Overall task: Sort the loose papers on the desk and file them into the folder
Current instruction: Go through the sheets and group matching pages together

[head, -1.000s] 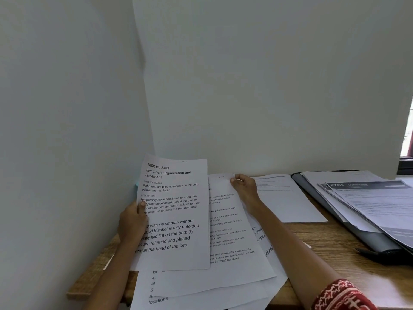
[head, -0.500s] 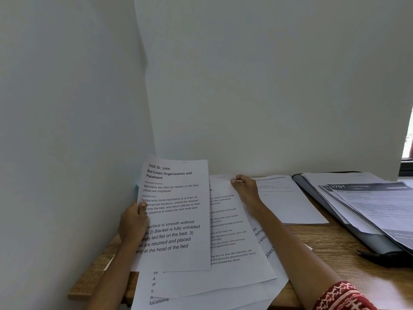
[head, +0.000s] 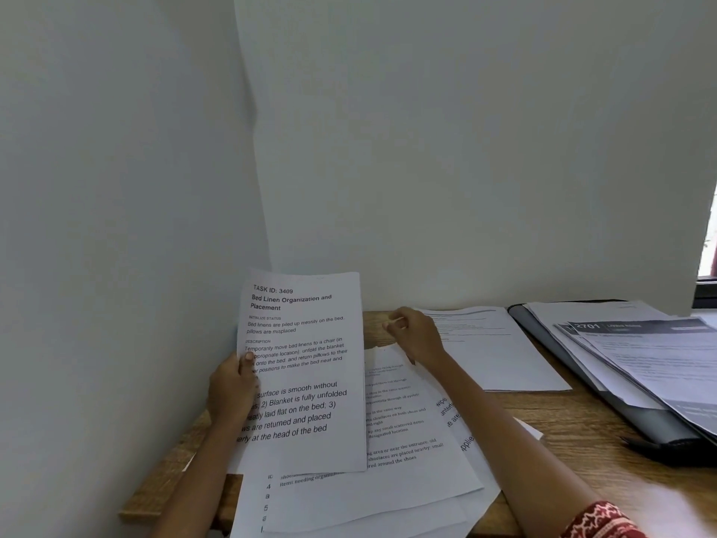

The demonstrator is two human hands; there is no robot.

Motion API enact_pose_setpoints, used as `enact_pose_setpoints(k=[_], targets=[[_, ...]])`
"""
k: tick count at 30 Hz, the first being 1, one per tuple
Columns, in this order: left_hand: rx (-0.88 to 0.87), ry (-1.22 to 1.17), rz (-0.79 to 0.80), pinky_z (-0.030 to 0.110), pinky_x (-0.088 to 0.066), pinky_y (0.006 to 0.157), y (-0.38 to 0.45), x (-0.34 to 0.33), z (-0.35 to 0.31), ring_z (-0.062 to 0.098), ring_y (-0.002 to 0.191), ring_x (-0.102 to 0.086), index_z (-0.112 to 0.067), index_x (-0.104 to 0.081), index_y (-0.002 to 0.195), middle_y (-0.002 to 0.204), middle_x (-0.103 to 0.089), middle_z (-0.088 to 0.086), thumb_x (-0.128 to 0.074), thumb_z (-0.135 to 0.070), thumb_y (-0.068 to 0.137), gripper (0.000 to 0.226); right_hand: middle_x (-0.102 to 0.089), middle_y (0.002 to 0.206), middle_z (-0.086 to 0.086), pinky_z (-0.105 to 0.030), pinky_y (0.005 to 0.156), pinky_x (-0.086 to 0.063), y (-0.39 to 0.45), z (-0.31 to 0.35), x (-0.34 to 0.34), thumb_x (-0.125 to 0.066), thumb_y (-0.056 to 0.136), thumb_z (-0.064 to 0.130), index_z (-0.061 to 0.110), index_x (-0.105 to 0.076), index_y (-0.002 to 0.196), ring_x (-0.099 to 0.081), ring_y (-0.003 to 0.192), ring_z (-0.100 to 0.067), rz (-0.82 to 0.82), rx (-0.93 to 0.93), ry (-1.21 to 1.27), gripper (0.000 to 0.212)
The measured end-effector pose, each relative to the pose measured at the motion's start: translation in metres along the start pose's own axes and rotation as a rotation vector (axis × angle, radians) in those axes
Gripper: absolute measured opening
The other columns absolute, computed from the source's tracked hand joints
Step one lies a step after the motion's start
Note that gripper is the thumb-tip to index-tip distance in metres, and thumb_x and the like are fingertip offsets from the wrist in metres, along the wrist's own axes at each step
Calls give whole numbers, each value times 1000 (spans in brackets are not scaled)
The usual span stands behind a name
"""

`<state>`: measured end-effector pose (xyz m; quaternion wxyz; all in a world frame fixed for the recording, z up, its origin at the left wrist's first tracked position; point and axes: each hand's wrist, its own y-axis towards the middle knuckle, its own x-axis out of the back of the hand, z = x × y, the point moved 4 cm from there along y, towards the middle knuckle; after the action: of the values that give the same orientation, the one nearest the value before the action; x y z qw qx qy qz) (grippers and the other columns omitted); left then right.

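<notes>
Sorting is underway: left hand pinches the bed-linen sheet upright. Right hand pinches the next page's top edge; its grip must lift one sheet only.

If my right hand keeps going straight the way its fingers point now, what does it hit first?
Probably the held sheet. The right hand points left across the desk, and that sheet's right edge stands nearest in that line, though depth between them is unclear.
</notes>
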<state>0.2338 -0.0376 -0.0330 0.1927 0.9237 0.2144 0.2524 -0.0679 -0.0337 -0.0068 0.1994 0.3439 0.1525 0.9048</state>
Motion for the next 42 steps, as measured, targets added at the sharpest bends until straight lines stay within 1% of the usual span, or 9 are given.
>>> enact_pose_setpoints(k=[3, 9, 13, 16, 18, 24, 30, 35, 42], targets=[[112, -156, -41, 41, -48, 71, 2, 5, 3, 23, 64, -52, -4, -53, 74, 66, -55, 8, -41, -21, 100, 33, -69, 98, -9, -29, 73, -43, -2, 8, 1, -55, 94, 23, 5, -67, 96, -62, 87, -21, -5, 28, 14, 22], [172, -209, -34, 35, -41, 78, 1, 9, 7, 37, 96, -58, 3, -59, 96, 96, -62, 21, -41, -16, 100, 27, -69, 90, -2, -27, 70, -49, -3, -6, 21, -54, 84, 5, 18, -65, 81, -61, 72, -16, 6, -128, 4, 17], [228, -265, -46, 33, -40, 80, -3, 15, 9, 38, 101, -58, 0, -60, 99, 107, -62, 26, -42, -16, 99, 24, -65, 71, 5, -30, 70, -54, -24, -8, 32, -62, 87, 21, 13, -66, 82, -59, 51, -8, 85, -173, -75, 10], [296, -335, -47, 33, -41, 85, -7, 19, 11, 37, 105, -57, 8, -58, 113, 113, -60, 24, -43, -16, 99, 31, -64, 95, -1, -31, 86, -46, -50, 1, 28, -65, 81, 55, 17, -61, 91, -61, 89, -16, 301, -134, -338, 39], [334, -363, -19, 37, -44, 90, -11, 21, 12, 37, 106, -58, 7, -57, 117, 116, -60, 22, -45, -18, 99, 33, -57, 123, -2, -32, 95, -39, -62, 5, 22, -69, 76, 58, 18, -52, 123, -52, 117, -20, 413, -125, -485, 64], [374, -398, 98, 34, -43, 83, -23, 39, 7, 30, 95, -58, 5, -55, 121, 114, -60, 20, -45, -17, 99, 33, -54, 126, -3, -32, 93, -39, -60, -8, 42, -77, 74, 46, 10, -44, 127, -51, 118, -22, 377, -276, -629, 72], [268, -38, 90, 32, -39, 76, -37, 66, 8, 29, 86, -54, 11, -59, 108, 105, -62, 21, -43, -13, 98, 30, -60, 115, -9, -32, 77, -45, -57, -42, 74, -72, 82, 35, 2, -53, 117, -57, 104, -25, 249, -322, -652, 52], [182, 416, 126, 31, -41, 65, -61, 83, 13, 28, 70, -56, -2, -59, 80, 67, -56, 8, -40, -14, 97, 29, -59, 120, -11, -30, 73, -46, -63, -57, 119, -56, 89, 9, 6, -55, 120, -57, 111, -27, -3, -408, -885, 31], [189, 499, 102, 33, -44, 72, -76, 87, 8, 27, 77, -55, -5, -61, 95, 89, -62, 12, -37, -12, 96, 25, -57, 123, -6, -30, 88, -45, -76, -8, 66, -59, 88, 12, 14, -51, 125, -52, 115, -21, 52, -45, -607, 38]])
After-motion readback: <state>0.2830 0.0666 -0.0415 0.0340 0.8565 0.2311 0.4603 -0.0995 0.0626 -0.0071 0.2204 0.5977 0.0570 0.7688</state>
